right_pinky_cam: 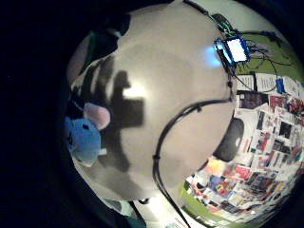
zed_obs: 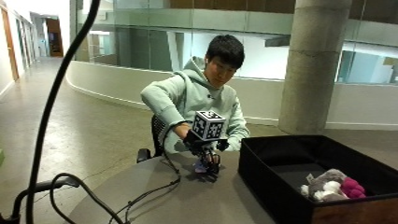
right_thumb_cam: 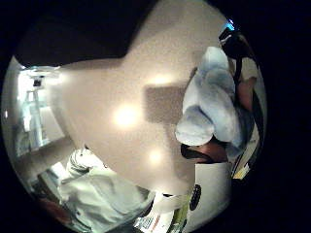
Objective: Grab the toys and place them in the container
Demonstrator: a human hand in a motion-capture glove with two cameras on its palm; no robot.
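Blue plush fills the near field: the blue toy [right_thumb_cam: 214, 104], a small stuffed animal with a pink ear visible in the little-finger-side palm view [right_pinky_cam: 84, 137], sits close against my palm. In the outside view my gloved right hand [zed_obs: 205, 156] hangs fingers-down just above the round grey table [zed_obs: 187, 196], with a patch of blue and purple showing between the fingers, so I judge that my fingers are curled round the toy and carrying it, though the contact itself is partly hidden. By its look the toy should be light, soft and compressible, with nothing fragile or slippery about it; I judge that a hold round the body, rather than by an ear or limb, would keep it from swinging or slumping during transfer. Beyond my hand, beside the table on my left, stands the black container [zed_obs: 261, 186], open-topped and deep, with a grey plush toy [zed_obs: 323, 184] and a magenta plush toy [zed_obs: 352, 187] lying touching each other on its floor near the closest corner. Its rim stands above the tabletop, so the toy must be lifted over the wall before release. No brand, label or legible writing can be read on the toy or the container; printed sheets beyond the table edge in the palm view are too small to read.
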